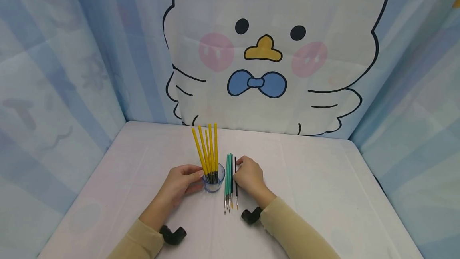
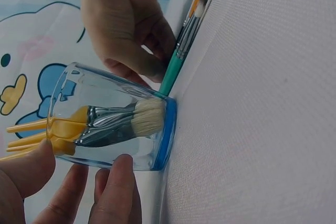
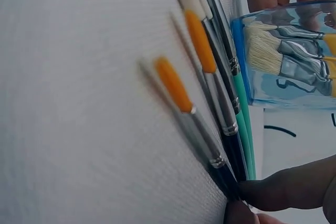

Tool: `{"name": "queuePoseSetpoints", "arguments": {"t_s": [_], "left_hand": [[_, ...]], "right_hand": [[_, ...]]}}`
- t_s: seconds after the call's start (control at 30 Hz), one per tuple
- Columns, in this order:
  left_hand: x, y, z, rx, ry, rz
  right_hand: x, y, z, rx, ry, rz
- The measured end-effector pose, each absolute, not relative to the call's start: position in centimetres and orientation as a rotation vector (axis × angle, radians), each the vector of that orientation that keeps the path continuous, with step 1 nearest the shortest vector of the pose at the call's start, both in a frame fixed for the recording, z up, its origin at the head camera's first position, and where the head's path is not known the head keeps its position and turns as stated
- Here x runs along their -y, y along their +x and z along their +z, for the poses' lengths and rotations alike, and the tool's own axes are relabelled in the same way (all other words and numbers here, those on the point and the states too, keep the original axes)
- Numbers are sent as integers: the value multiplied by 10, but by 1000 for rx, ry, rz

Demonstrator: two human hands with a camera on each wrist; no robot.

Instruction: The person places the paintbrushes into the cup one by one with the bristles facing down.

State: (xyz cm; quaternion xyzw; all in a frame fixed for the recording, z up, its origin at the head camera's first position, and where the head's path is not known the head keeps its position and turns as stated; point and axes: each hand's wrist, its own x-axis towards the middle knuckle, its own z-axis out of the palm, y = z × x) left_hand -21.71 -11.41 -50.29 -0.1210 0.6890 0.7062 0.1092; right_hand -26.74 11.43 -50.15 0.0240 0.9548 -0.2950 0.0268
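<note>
A clear glass cup with a blue base (image 1: 213, 187) stands on the table, holding several yellow-handled paintbrushes (image 1: 208, 151) with their bristles down. My left hand (image 1: 183, 182) grips the cup from its left side; the thumb is near the rim in the left wrist view. To the right of the cup lies a row of slim paintbrushes (image 1: 228, 179) with green and dark handles, bristles toward me. My right hand (image 1: 250, 175) pinches the dark handle of the rightmost paintbrush (image 3: 176, 85), which has orange bristles. That brush lies slightly apart from the row.
A pale cloth covers the table (image 1: 309, 195). Behind it hangs a curtain (image 1: 266, 111) printed with a cartoon bird, and striped blue curtains (image 1: 46, 91) close off the sides. Black curved pieces (image 1: 174, 236) sit at both wrists.
</note>
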Motion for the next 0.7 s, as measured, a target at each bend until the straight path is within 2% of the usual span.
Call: {"name": "queuePoseSetpoints", "arguments": {"t_s": [0.7], "left_hand": [[114,-218,-503,-2013,-355,2090]], "right_hand": [[-110,-267,-498,-2921,72,-843]]}}
